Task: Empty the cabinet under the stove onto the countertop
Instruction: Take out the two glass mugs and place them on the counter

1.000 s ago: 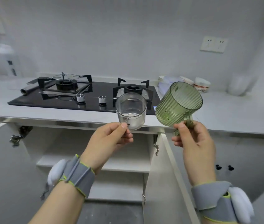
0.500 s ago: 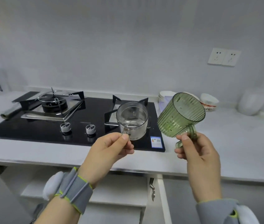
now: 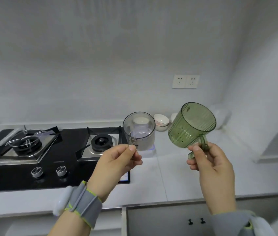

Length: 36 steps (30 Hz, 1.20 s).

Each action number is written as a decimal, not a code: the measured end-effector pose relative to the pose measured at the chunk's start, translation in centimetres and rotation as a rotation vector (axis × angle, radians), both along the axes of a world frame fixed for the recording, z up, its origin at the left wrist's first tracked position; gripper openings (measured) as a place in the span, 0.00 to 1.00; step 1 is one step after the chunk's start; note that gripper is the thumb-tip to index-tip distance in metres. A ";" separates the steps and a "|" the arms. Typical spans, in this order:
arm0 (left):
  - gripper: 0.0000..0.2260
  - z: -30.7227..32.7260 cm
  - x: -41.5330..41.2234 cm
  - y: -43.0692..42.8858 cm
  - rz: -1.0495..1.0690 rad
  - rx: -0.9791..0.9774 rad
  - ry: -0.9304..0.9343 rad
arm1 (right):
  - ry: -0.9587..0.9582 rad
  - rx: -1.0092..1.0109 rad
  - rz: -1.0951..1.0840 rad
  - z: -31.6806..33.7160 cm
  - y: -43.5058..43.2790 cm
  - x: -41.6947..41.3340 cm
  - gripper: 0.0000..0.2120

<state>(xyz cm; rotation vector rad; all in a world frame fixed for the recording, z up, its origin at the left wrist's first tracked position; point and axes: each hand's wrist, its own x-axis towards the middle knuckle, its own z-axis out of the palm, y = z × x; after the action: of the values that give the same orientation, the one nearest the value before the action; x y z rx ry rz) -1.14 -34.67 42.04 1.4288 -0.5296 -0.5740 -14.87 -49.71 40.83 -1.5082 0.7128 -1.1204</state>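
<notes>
While both cups hang in the air above the white counter (image 3: 177,176), the left hand (image 3: 116,160) pinches the small handle of a clear round plastic cup (image 3: 140,131) with its fingers (image 3: 132,148), and the right hand (image 3: 209,160) grips the handle of a ribbed translucent green plastic cup (image 3: 191,125). Both cups tilt. Setting them down well probably means levelling each over bare counter right of the black glass gas stove (image 3: 66,145), short of the white bowls (image 3: 161,120), before releasing.

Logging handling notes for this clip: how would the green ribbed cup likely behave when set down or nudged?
Probably light: the right hand holds the green cup tilted by its handle alone. Looks like translucent plastic, so likely stiff, not brittle. Rim wider than base, so it may tip if nudged.
</notes>
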 end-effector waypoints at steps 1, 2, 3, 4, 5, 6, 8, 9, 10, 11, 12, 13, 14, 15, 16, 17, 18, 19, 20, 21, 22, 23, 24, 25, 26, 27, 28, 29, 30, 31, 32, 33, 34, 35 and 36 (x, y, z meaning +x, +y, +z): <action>0.14 0.5 -1.3 -0.8 -0.006 -0.003 0.006 | 0.003 -0.002 -0.004 0.6 -0.8 -1.5 0.05; 0.14 0.9 -2.6 -1.5 -0.021 -0.005 0.005 | 0.007 -0.004 -0.020 1.2 -1.5 -2.8 0.05; 0.14 1.5 -4.2 -2.2 -0.029 -0.009 0.004 | -0.002 0.001 -0.032 1.8 -2.2 -4.6 0.05; 0.13 2.1 -6.2 -3.1 -0.028 -0.018 0.021 | 0.010 -0.006 -0.037 2.6 -3.2 -6.7 0.04; 0.13 2.5 -7.5 -3.6 -0.019 -0.036 0.039 | 0.023 -0.013 -0.031 3.0 -3.8 -8.0 0.04; 0.13 2.8 -8.5 -4.0 -0.019 -0.036 0.050 | 0.032 -0.011 -0.023 3.3 -4.2 -9.0 0.04; 0.13 3.3 -10.2 -4.7 -0.015 -0.043 0.066 | 0.048 -0.006 -0.018 3.9 -4.8 -10.7 0.04; 0.13 3.9 -11.1 -5.4 -0.009 -0.043 0.070 | 0.055 -0.003 -0.018 4.5 -5.5 -11.7 0.04; 0.13 4.3 -11.8 -5.8 -0.008 -0.041 0.071 | 0.057 0.001 -0.017 4.8 -5.7 -12.3 0.04; 0.13 4.6 -12.3 -6.1 -0.012 -0.037 0.066 | 0.057 0.006 -0.017 5.1 -6.0 -12.7 0.04; 0.14 4.8 -12.6 -6.4 -0.012 -0.030 0.063 | 0.056 0.007 -0.017 5.3 -6.3 -13.0 0.04; 0.14 5.0 -12.7 -6.8 -0.010 -0.026 0.061 | 0.056 0.008 -0.019 5.3 -6.6 -13.1 0.04; 0.14 5.2 -12.8 -7.0 -0.007 -0.016 0.057 | 0.058 0.007 -0.017 5.3 -6.8 -13.2 0.04; 0.14 5.1 -12.8 -7.2 -0.007 -0.014 0.047 | 0.058 0.008 -0.018 5.2 -7.1 -13.1 0.04; 0.14 5.1 -12.9 -7.4 -0.005 -0.012 0.035 | 0.054 0.009 -0.015 5.1 -7.3 -13.0 0.04; 0.13 4.8 -12.7 -7.8 0.005 -0.012 0.026 | 0.052 0.009 -0.009 4.7 -7.6 -12.7 0.04; 0.13 4.6 -12.6 -8.0 0.010 -0.009 0.023 | 0.056 0.008 -0.006 4.5 -7.9 -12.5 0.04; 0.13 4.5 -12.4 -8.2 0.014 -0.007 0.027 | 0.062 0.006 0.003 4.2 -8.1 -12.3 0.04; 0.13 4.3 -12.2 -8.4 0.020 -0.005 0.036 | 0.065 0.010 0.009 4.0 -8.2 -12.1 0.04; 0.13 4.2 -12.1 -8.6 0.023 -0.006 0.044 | 0.066 0.015 0.013 3.8 -8.3 -11.9 0.04; 0.13 4.2 -11.8 -9.0 0.025 -0.013 0.051 | 0.065 0.015 0.013 3.8 -8.7 -11.6 0.04; 0.13 4.1 -11.6 -9.3 0.028 -0.016 0.056 | 0.066 0.016 0.019 3.8 -8.9 -11.2 0.04; 0.12 4.1 -11.2 -9.7 0.030 -0.020 0.056 | 0.064 0.015 0.024 3.9 -9.2 -10.8 0.04; 0.12 4.1 -10.7 -10.1 0.030 -0.025 0.057 | 0.064 0.013 0.025 4.0 -9.6 -10.4 0.04; 0.12 4.1 -10.2 -10.5 0.026 -0.024 0.057 | 0.073 0.006 0.022 4.0 -10.0 -10.0 0.04; 0.12 3.8 -9.3 -11.2 0.016 -0.025 0.057 | 0.086 -0.002 0.014 3.8 -10.6 -9.3 0.04; 0.12 3.6 -8.6 -11.7 0.008 -0.022 0.055 | 0.093 -0.007 0.010 3.7 -11.1 -8.8 0.04; 0.12 3.4 -7.8 -12.2 0.008 -0.025 0.055 | 0.096 -0.011 0.008 3.7 -11.6 -8.2 0.05; 0.12 3.3 -7.1 -12.8 0.008 -0.029 0.062 | 0.094 -0.014 0.007 3.8 -12.1 -7.6 0.05; 0.12 3.3 -6.4 -13.2 0.002 -0.029 0.062 | 0.099 -0.019 -0.001 3.9 -12.4 -6.9 0.05; 0.12 3.1 -4.8 -14.2 -0.010 -0.037 0.055 | 0.109 -0.034 -0.013 3.8 -13.4 -5.5 0.05; 0.12 2.9 -3.8 -14.7 -0.009 -0.038 0.056 | 0.120 -0.042 -0.018 3.7 -13.9 -4.6 0.05; 0.12 2.8 -2.8 -15.2 -0.006 -0.036 0.064 | 0.137 -0.048 -0.016 3.7 -14.5 -3.7 0.05; 0.12 2.7 -2.0 -15.7 -0.005 -0.035 0.073 | 0.148 -0.048 -0.013 3.7 -15.1 -3.0 0.05; 0.12 2.7 -1.4 -16.0 -0.006 -0.038 0.079 | 0.159 -0.051 -0.012 3.6 -15.4 -2.4 0.05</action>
<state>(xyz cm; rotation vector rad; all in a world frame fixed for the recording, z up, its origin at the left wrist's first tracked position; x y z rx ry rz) -2.50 -50.70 44.70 1.3632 -0.4795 -0.6198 -17.30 -65.16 44.42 -1.6517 0.8074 -1.0430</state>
